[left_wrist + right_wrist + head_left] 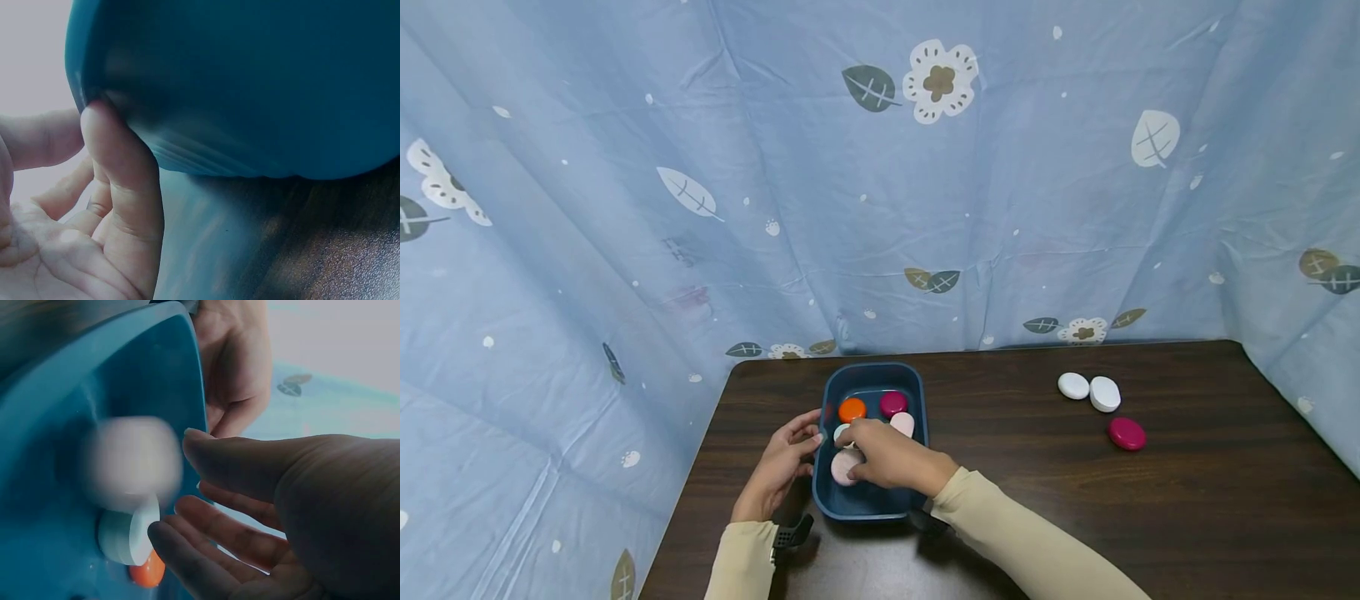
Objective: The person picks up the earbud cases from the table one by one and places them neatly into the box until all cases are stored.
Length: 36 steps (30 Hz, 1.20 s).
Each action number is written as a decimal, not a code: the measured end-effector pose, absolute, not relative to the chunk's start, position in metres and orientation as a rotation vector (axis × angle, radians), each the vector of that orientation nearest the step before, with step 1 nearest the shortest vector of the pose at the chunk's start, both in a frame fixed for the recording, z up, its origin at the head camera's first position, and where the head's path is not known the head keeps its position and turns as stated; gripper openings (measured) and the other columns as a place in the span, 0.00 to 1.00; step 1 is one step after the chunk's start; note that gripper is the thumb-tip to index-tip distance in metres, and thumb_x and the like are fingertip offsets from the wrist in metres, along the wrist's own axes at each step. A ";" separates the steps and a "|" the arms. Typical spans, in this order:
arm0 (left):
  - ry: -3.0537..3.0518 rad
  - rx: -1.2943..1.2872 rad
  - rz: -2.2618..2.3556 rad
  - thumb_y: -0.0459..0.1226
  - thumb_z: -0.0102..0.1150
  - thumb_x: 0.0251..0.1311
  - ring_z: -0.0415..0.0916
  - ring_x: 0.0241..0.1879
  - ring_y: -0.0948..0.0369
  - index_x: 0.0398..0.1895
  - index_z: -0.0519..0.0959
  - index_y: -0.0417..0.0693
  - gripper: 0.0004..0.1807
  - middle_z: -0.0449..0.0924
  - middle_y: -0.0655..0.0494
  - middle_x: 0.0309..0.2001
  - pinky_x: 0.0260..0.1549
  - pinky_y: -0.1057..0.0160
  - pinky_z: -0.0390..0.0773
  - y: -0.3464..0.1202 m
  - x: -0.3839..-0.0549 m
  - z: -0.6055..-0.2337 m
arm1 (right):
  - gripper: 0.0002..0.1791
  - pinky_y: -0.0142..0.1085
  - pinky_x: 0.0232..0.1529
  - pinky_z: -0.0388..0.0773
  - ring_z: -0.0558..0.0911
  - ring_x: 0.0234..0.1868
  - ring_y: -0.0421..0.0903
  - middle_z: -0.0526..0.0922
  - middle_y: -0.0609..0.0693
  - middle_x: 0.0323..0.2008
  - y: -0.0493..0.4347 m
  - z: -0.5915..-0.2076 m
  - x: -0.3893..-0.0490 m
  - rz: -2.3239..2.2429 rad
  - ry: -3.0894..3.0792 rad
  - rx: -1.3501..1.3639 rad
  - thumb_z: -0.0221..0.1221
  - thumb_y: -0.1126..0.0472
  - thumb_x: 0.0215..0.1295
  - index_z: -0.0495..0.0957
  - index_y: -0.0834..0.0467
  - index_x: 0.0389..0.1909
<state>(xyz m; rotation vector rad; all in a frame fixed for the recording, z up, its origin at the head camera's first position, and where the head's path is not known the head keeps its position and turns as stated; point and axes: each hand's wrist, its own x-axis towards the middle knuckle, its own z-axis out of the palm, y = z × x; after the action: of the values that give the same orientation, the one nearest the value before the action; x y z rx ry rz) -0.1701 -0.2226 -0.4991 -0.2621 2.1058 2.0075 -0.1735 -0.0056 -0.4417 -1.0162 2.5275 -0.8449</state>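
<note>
At the 6 o'clock side of the head view, a blue bin (870,510) is set on a dark wooden table (1015,492). Its left rim is touched from about 9 o'clock by the left hand (782,458); the fingers and thumb are loosely bent and set apart, laid against the rim and outer wall, with no piece held.

Over the bin the right hand (887,454) is reached in from 4 o'clock. In the right wrist view, thumb and fingers are parted by a clear gap. A pale pink disc (844,468), blurred in that view, is seen just beside the thumb tip; whether it is touched cannot be told. At the index fingertip a white piece (115,537) is met or nearly met, but not gripped.

Five pieces can be counted in the bin, though part of it is hidden by the right hand: one orange piece (852,409) at 11 o'clock, one magenta piece (893,403) at 1, one pale oval (902,423) at 2, the white piece between 9 and 10, and the pale pink disc near 8.

Three more are placed on the table, well apart from the bin: two white ovals (1105,394) between 2 and 3 o'clock, and one magenta oval (1127,434) at 3.
</note>
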 end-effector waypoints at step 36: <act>2.116 -0.319 1.996 0.29 0.54 0.77 0.72 0.37 0.56 0.75 0.71 0.42 0.25 0.74 0.46 0.50 0.26 0.66 0.78 -0.220 -0.171 -0.497 | 0.19 0.40 0.45 0.87 0.87 0.50 0.62 0.84 0.62 0.53 0.190 -0.478 -0.162 -1.454 2.844 -0.531 0.68 0.74 0.65 0.82 0.68 0.57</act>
<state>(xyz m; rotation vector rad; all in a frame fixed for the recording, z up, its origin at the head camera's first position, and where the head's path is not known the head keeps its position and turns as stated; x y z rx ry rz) -0.1707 -0.2196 -0.4972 -0.3186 2.1162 1.9965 -0.1615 0.1903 -0.4783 -0.5315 2.8437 -1.4538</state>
